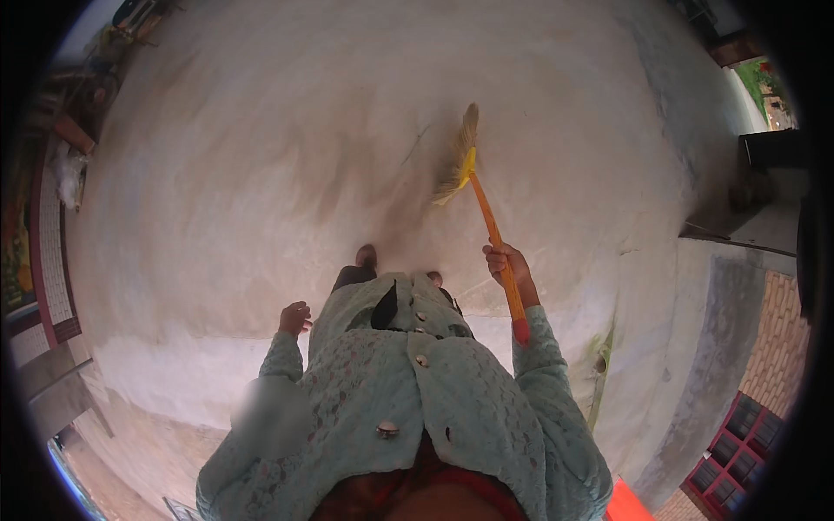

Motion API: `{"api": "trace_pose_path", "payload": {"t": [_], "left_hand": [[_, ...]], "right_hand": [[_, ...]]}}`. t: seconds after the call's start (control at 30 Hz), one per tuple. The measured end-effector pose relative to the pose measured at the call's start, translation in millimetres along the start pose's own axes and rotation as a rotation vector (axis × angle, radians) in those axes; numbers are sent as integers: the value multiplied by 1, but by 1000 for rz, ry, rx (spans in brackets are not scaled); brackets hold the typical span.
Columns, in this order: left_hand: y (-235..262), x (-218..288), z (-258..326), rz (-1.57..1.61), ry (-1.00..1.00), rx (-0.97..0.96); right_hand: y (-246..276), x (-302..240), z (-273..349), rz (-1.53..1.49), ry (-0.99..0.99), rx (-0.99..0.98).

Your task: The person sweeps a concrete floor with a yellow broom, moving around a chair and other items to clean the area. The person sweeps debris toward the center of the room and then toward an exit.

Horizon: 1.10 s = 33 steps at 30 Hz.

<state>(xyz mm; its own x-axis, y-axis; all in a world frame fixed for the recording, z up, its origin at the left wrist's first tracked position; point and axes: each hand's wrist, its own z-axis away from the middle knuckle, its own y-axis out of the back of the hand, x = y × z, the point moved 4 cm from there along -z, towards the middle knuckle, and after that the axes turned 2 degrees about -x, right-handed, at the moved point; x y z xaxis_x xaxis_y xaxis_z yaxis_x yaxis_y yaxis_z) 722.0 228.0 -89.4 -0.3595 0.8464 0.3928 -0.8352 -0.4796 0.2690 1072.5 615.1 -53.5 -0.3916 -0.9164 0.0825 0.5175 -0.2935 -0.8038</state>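
A broom with an orange handle, a red end cap and a yellow collar is in my right hand. My fingers wrap round the handle, partway along it. The tan bristles fan out on the concrete floor ahead of my feet. A thin twig lies on the floor just left of the bristles. My left hand hangs at my left side, away from the broom, with its fingers loosely curled. Whether it holds anything small cannot be made out.
Along the left edge stand stacked items and a crumpled clear plastic bag. At the right, a dark ledge juts out near a sooty patch. A brick wall with a red-framed window is at lower right. Green growth lines a floor crack.
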Motion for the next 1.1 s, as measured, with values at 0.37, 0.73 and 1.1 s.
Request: {"api": "trace_pose_path", "payload": {"t": [0.37,0.73,1.1], "left_hand": [[-13,-42,-7,3,77,-26],[10,-22,34,-26,62,52],[-10,-23,11,-42,92,-22]], "right_hand": [[-26,80,113,243,-392,148],[101,-23,-29,277,-141,333],[8,-32,41,615,286,355]]}}
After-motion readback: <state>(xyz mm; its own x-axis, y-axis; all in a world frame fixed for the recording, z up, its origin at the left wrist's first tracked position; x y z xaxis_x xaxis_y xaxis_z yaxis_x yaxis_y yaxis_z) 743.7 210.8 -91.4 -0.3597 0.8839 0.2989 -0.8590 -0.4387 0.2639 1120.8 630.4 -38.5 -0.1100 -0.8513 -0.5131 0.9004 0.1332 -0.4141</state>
